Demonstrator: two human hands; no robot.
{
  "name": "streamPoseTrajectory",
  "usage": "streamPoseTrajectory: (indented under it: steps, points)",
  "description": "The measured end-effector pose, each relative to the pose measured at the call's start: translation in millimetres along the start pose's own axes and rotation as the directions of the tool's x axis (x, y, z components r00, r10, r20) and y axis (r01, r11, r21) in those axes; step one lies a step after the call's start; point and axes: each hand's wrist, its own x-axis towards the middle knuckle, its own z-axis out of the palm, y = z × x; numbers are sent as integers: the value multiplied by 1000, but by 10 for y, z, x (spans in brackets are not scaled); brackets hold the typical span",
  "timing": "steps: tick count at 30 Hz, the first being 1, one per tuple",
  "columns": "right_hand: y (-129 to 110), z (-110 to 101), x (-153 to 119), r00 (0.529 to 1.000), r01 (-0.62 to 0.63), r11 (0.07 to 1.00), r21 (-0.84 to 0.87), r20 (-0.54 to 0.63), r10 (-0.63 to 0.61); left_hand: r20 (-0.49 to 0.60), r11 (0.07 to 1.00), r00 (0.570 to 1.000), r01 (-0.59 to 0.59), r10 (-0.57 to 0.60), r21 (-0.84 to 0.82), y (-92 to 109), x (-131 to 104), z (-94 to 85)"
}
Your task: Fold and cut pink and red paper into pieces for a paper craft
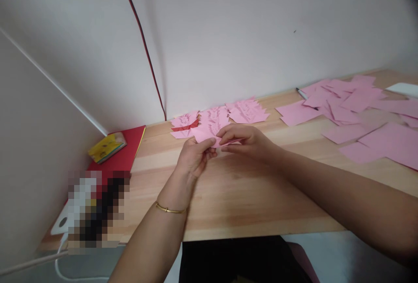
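So the person had both hands over the middle of the bench (235,204), working on one small pink sheet (204,133). The left hand (194,157) had its grip clamped on the lower edge, thumb on top and fingers curled underneath. The right hand (251,141) came in from the other side, its grip closed on the sheet's right part between fingers and thumb. Whether there was a fold in there was hard to tell, since the fingers covered it.

Right behind the hands, near the wall (235,35), sat a row of crinkled pink papers (247,111) with jagged edges, plus a red strip (185,125) lying across the leftmost bit. Off to the right, a messy spread of flat pink pieces (359,100) overlapped each other, with a pen (301,93) poking out at the far left corner.

Over on the left, a yellow packet (107,147) lay on a red folder (134,141). Closer to the front edge was a white object (62,224), mostly pixelated, so no clue what it was. Gold bracelet (170,209) on the left wrist, btw.
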Motion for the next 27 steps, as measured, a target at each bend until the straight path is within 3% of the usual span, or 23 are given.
streamPoseTrajectory:
  steps: [4,6,8,13,16,23,27]
  points:
    - [-41,35,4,964,-250,958,140,-58,260,-3,958,983,-180,185,224,29,-38,23]
    - [-41,52,0,938,-324,929,178,-66,340,7,881,960,-258,278,396,50,-60,32]
    - [-32,60,-4,925,-354,913,205,-70,374,36,850,952,-289,305,439,54,-67,28]
    - [-6,46,-9,912,-368,912,179,-122,392,91,983,989,-125,113,134,8,-23,-17]
    - [6,37,-10,904,-386,908,166,-130,408,84,987,996,-49,36,152,2,-14,-22]
    - [22,38,-6,900,-393,890,229,-99,423,65,966,995,-93,79,243,42,-55,12]
    - [22,34,-2,891,-404,888,219,-127,437,69,982,997,-47,35,186,22,-49,5]
